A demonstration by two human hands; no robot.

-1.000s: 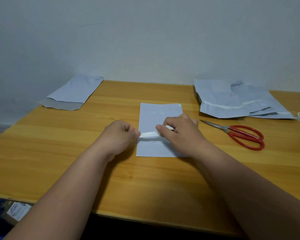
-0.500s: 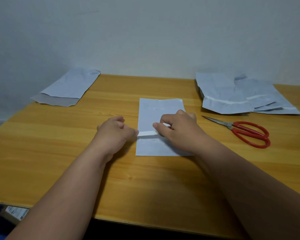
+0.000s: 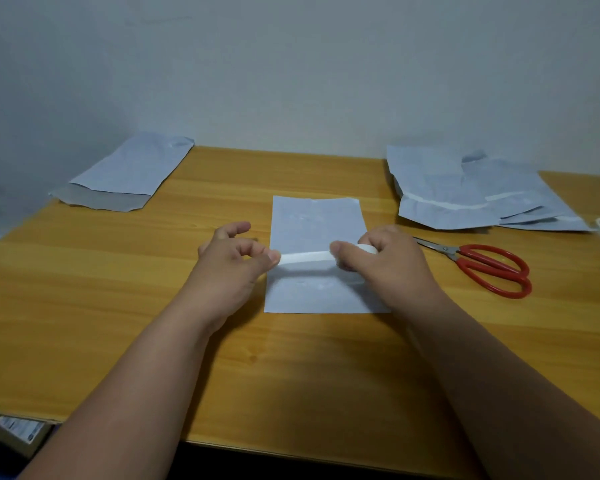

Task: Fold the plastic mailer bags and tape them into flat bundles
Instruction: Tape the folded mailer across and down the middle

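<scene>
Both hands, left (image 3: 236, 261) and right (image 3: 378, 261), pinch a tape strip (image 3: 305, 258) taut over the folded bag (image 3: 316, 220); judging by the pile (image 3: 465, 199), several remain unfolded.

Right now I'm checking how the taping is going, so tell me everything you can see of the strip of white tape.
The strip of white tape is narrow, pale and slightly glossy. It is stretched crosswise over the middle of the folded mailer bag at the centre of the wooden table. The left hand pinches its end just past the bag's left edge; the right hand holds the other end near the bag's right edge. It casts a shadow on the bag, so it seems raised, not yet stuck down.
</scene>
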